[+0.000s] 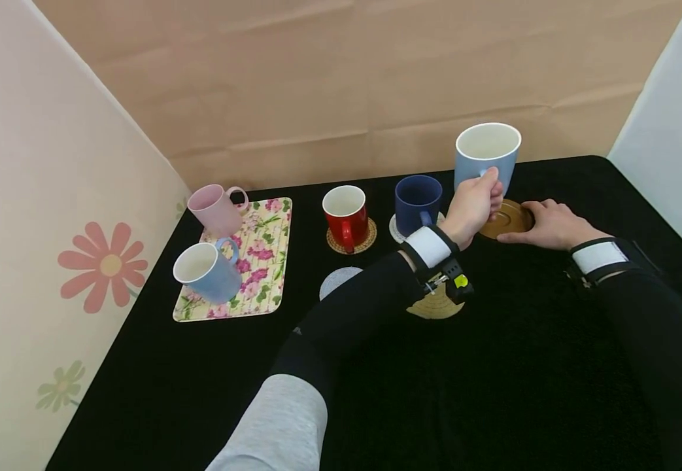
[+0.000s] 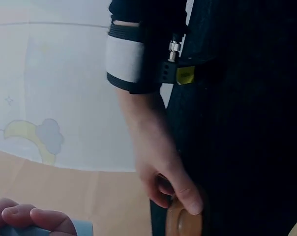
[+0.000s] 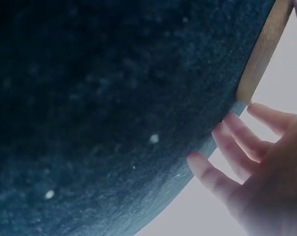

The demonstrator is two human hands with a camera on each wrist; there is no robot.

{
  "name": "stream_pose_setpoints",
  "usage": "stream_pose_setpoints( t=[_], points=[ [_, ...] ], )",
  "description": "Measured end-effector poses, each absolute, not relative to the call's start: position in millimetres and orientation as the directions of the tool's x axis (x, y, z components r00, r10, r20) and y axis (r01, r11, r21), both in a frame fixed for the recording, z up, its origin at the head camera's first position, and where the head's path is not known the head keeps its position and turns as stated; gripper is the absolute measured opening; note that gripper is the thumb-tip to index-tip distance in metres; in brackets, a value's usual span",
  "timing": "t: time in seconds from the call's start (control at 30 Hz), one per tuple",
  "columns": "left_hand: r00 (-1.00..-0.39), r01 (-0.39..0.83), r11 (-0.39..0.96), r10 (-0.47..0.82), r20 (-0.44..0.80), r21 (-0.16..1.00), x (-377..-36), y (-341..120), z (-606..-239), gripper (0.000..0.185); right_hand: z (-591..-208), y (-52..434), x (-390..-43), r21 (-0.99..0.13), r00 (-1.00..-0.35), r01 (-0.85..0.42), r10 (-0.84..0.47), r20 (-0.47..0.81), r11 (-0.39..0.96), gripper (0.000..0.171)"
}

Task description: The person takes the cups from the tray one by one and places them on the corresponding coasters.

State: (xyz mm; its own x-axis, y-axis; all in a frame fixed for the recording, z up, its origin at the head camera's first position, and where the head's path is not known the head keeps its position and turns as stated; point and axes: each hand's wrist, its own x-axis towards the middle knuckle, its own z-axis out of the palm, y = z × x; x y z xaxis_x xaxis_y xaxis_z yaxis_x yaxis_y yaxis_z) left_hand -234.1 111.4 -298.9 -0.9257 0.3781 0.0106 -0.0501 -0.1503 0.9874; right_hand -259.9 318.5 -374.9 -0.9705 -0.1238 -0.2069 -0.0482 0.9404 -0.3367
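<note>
My left hand [image 1: 475, 204] grips the handle of a light blue mug [image 1: 488, 156] and holds it upright in the air, just above a round brown wooden coaster [image 1: 508, 218] on the black cloth. The right hand [image 1: 546, 224] lies beside that coaster, thumb and fingers curled round its right rim. In the left wrist view the right hand [image 2: 170, 189] pinches the coaster's edge [image 2: 185, 222], and my left fingertips [image 2: 33, 216] show at the bottom left on the blue mug [image 2: 82, 228]. The right wrist view shows only the right hand's fingers [image 3: 237, 147] and black cloth.
A floral tray [image 1: 267, 258] at the left carries a pink mug [image 1: 214, 208] and a second light blue mug [image 1: 206, 271]. A red mug [image 1: 346, 214] and a navy mug [image 1: 417, 203] stand on coasters. A grey coaster [image 1: 336, 281] and another wooden coaster [image 1: 435, 307] lie nearer.
</note>
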Motion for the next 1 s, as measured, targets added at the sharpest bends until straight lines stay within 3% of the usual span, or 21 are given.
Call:
stream_pose_setpoints(
  t=[0.53, 1.0],
  points=[
    [-0.933, -0.120, -0.098, 0.350, -0.079, 0.988, -250, 146, -342, 0.043, -376, 317, -258, -0.334, -0.978, -0.060, -0.122, -0.168, 0.941, 0.097],
    [-0.871, -0.231, -0.126, 0.469, -0.147, 0.965, -258, 152, -359, 0.048, -378, 319, -256, -0.326, -0.979, -0.062, -0.121, -0.165, 0.943, 0.091]
  ],
)
